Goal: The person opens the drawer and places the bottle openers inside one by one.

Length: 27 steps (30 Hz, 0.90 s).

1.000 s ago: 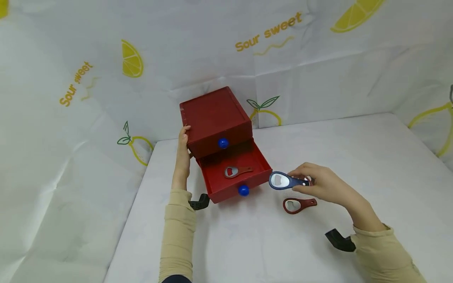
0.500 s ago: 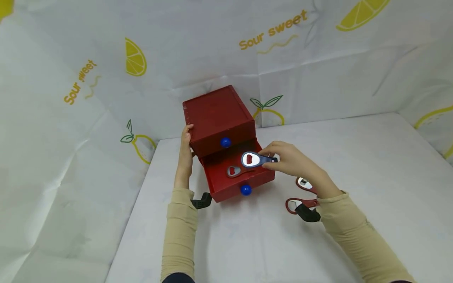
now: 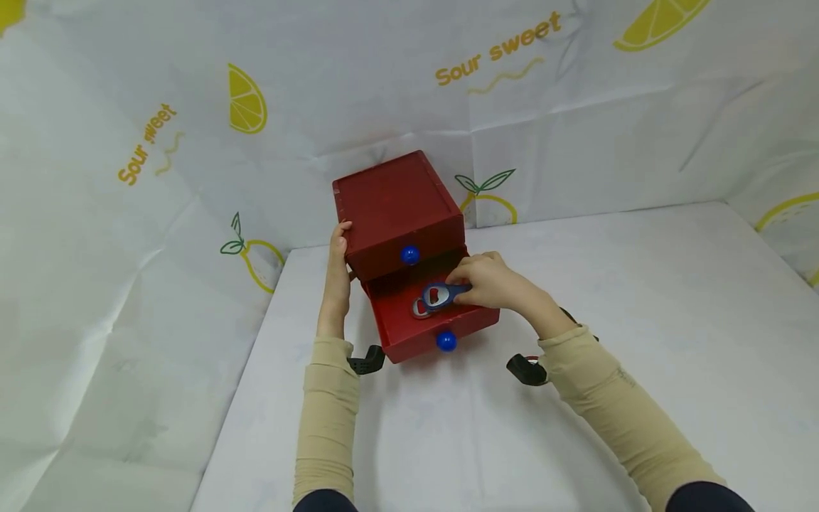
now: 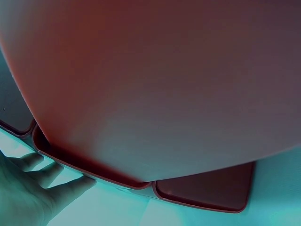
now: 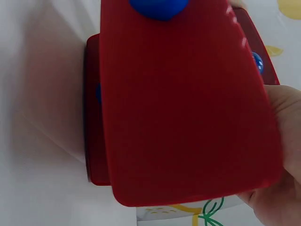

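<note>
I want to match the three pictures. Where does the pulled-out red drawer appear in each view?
Head: the pulled-out drawer is near the centre, under the top drawer, with the right hand over it.
Left wrist: the broad red surface across most of the picture appears to be its side.
Right wrist: its front panel fills the middle, a blue knob at its top.
Shared landmark: the red cabinet, partly visible in all three.
</note>
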Each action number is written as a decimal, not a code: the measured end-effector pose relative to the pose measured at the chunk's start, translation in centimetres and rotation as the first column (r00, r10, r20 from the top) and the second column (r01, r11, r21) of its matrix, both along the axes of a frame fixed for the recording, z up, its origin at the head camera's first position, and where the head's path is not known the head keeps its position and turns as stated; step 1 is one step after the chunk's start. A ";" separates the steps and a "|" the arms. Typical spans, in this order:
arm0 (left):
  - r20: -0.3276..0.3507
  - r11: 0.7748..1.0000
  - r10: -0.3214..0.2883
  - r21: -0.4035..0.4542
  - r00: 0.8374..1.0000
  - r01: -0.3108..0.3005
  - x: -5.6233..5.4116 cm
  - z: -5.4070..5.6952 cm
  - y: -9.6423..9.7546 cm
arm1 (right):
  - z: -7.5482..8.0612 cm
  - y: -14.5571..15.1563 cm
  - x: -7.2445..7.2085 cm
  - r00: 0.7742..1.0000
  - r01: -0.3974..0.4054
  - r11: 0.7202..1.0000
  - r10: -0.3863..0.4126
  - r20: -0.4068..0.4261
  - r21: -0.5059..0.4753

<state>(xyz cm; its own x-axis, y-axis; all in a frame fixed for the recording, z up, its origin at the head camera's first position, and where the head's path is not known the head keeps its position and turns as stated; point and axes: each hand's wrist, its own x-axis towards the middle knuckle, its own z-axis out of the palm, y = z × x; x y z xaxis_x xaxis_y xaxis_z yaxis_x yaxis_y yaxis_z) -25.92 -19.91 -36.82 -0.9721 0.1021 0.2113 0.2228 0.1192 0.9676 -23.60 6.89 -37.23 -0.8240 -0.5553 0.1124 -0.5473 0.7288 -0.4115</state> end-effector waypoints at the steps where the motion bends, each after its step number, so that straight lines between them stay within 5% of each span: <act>1: -0.001 1.000 -0.001 -0.001 1.000 0.001 0.0 0.0 0.0 | -0.1 -0.1 0.0 1.000 0.003 1.000 -0.003 -0.002 0.012; 15: -0.018 1.000 -0.002 -0.004 1.000 0.002 0.0 0.0 0.0 | -0.3 -0.6 0.0 1.000 0.019 0.998 -0.018 -0.018 0.059; 27: -0.016 1.000 0.005 -0.010 1.000 -0.005 -0.1 -0.1 -0.1 | -1.0 -0.1 0.1 0.997 -0.008 0.998 0.003 -0.077 -0.068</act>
